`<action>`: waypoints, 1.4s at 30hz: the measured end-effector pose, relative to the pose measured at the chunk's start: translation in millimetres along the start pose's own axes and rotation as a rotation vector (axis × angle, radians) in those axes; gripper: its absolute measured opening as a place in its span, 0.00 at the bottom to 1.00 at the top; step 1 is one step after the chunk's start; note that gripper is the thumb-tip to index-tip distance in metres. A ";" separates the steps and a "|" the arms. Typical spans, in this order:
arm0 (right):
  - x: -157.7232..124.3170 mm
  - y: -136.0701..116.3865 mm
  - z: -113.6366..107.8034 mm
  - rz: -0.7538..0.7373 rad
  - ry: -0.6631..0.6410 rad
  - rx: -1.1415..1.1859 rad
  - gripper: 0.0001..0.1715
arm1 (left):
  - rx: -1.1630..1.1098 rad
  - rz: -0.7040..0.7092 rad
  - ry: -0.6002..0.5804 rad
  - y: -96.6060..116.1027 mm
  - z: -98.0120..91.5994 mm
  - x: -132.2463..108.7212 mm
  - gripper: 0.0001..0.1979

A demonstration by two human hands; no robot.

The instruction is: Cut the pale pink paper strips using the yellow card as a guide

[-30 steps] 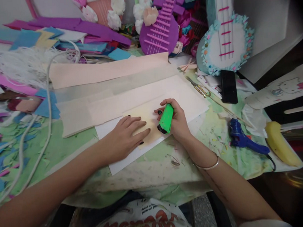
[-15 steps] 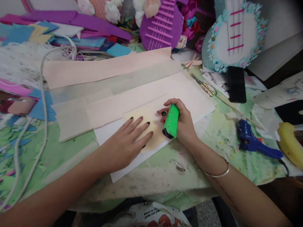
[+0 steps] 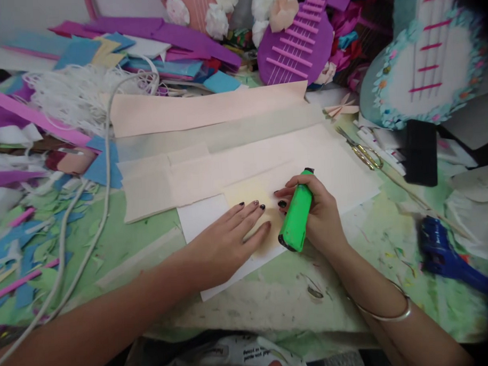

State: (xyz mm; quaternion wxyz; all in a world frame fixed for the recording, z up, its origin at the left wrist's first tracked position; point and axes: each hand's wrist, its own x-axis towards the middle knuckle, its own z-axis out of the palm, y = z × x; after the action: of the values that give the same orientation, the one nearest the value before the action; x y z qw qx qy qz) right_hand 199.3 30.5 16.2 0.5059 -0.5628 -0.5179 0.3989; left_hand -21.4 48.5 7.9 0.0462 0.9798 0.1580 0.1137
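My left hand (image 3: 226,247) lies flat with its fingers stretched out, over a small pale yellow sheet (image 3: 244,192) and a white sheet (image 3: 199,216). My right hand (image 3: 325,215) is closed around a chunky bright green tool with black ends (image 3: 297,216), whose exact kind I cannot make out. It is tilted just right of my left fingertips, above the papers' lower edge. Whether it touches the paper is not clear. A large cream-pink sheet (image 3: 339,163) lies beyond both hands, with a peach strip (image 3: 209,109) further back.
Gold-handled scissors (image 3: 365,154), a black phone (image 3: 421,153) and a blue glue gun (image 3: 450,256) lie to the right. Decorated purple (image 3: 295,48) and pale blue (image 3: 427,64) string-instrument models stand behind. Paper scraps (image 3: 26,254) and a white cable (image 3: 107,172) occupy the left.
The camera view has shifted left, so the scene sits further right. My right hand has turned the green tool, showing more of its length; my left hand stays flat on the paper.
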 end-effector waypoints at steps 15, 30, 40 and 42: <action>-1.1 1.0 1.1 -0.022 0.014 -0.036 0.19 | -0.065 -0.012 0.047 -2.0 1.8 1.6 0.20; 2.4 -0.2 -1.8 -0.021 0.056 0.104 0.15 | -0.071 0.011 0.030 -7.4 -9.6 9.3 0.22; 3.8 -1.3 0.0 -0.028 0.059 0.132 0.18 | -0.064 0.028 0.058 -7.7 -9.9 10.6 0.21; 3.3 -1.4 -0.1 -0.033 0.065 0.118 0.19 | -0.062 0.027 0.054 -7.8 -9.4 10.3 0.21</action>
State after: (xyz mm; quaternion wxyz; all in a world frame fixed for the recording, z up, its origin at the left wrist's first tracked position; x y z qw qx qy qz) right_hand 199.6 33.6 17.8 0.5613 -0.5359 -0.4860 0.4019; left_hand -16.5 59.7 18.2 0.0707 0.9765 0.1425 0.1455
